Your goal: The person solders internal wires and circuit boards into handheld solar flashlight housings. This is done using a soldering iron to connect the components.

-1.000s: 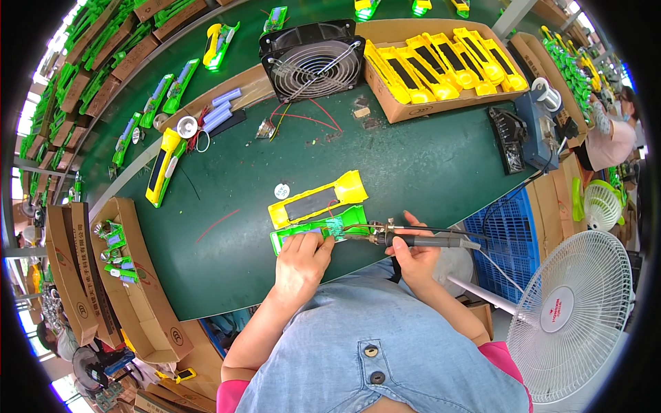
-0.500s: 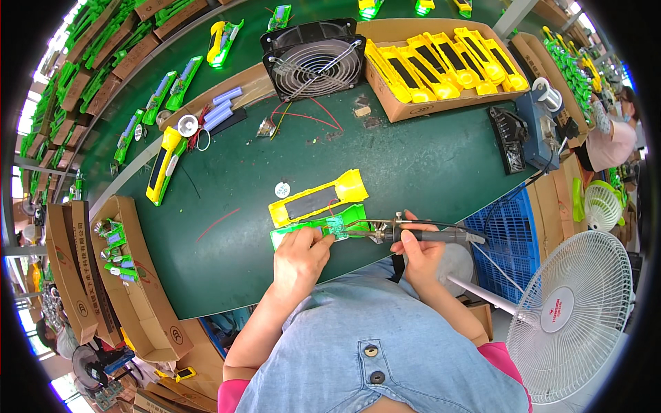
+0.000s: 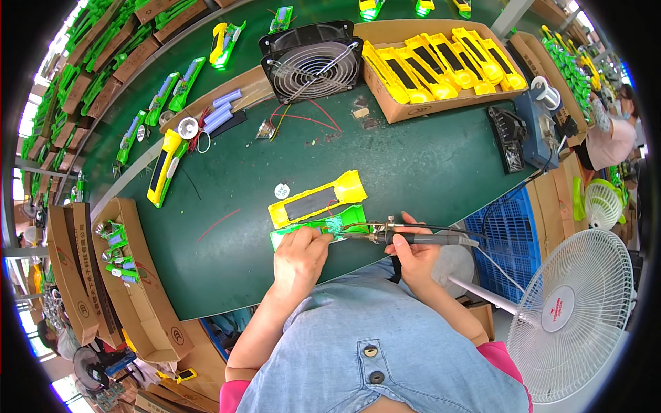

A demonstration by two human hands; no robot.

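**Soldering under way on a green lamp half**

Solder work is going on at the near edge of the green counter [image 3: 441, 165], and I am judging it to be mid-joint rather than finished. I am pinning the open green housing [image 3: 318, 229] flat with my left hand [image 3: 297, 260], fingers pressed together on its near end, while my right hand [image 3: 415, 256] is wrapped tight around the soldering iron [image 3: 413, 239], its tip reaching left onto the small circuit board [image 3: 337, 226] inside the shell. The yellow cover [image 3: 318, 199] is lying just beyond the green half, touching it and not yet fitted, so closing up is what I am reckoning remains. A carton of yellow shells [image 3: 441, 65] is waiting at the far side, beside a square black fan [image 3: 311, 60]. The board is sitting between my two grips, just right of my left fingertips [image 3: 318, 236].
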